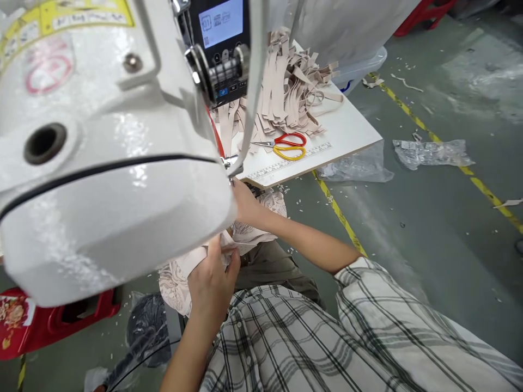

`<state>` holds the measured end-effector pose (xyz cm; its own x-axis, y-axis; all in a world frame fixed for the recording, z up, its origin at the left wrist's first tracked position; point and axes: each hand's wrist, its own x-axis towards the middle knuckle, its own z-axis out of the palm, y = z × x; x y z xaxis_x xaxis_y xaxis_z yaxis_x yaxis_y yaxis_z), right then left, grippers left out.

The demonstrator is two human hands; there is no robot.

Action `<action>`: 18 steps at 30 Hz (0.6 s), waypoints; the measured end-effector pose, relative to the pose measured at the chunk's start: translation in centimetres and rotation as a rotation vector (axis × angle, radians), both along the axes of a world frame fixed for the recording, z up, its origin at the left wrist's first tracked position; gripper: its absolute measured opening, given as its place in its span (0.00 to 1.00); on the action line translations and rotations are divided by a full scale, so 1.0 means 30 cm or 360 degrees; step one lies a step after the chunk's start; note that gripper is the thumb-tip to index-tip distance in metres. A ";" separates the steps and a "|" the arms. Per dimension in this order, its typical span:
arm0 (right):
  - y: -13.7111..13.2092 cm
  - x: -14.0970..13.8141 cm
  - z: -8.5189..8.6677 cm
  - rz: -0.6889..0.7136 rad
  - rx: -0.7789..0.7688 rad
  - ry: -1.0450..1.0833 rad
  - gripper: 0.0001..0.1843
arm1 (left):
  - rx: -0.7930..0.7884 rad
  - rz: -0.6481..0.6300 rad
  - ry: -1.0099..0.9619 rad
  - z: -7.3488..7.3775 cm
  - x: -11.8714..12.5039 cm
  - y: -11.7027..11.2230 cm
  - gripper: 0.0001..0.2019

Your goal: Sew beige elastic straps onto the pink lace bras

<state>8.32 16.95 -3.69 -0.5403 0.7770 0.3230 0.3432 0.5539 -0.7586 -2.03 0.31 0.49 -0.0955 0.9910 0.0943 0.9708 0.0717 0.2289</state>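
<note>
A white sewing machine [163, 218] fills the left of the head view and hides its own needle area. Below its head hangs a pale pink lace garment [175, 283], bunched between my two hands. My left hand [212, 277] is closed on the garment's smooth edge, thumb and index finger gripping the cloth. Close under the machine head, my right hand [246, 206] reaches in beside the lace. Its fingers are hidden behind the machine, so what they do cannot be seen.
Beige fabric strips [281, 87] lie heaped on the white table [351, 130]. Near its edge are red-and-yellow scissors [290, 147] and a printed ruler [290, 162]. A lit control screen [223, 24] stands behind. A red stool [61, 326] is at lower left; plastic bags [433, 152] litter the floor.
</note>
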 end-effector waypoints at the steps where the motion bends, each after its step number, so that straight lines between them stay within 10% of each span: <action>1: 0.003 0.000 0.000 -0.0043 -0.0023 0.0077 0.16 | -0.0009 0.0009 0.0007 0.004 0.006 0.000 0.30; 18: -0.086 0.081 -0.043 -0.0235 -0.0627 0.0828 0.20 | -0.0150 -0.0063 0.0101 0.026 0.005 -0.008 0.32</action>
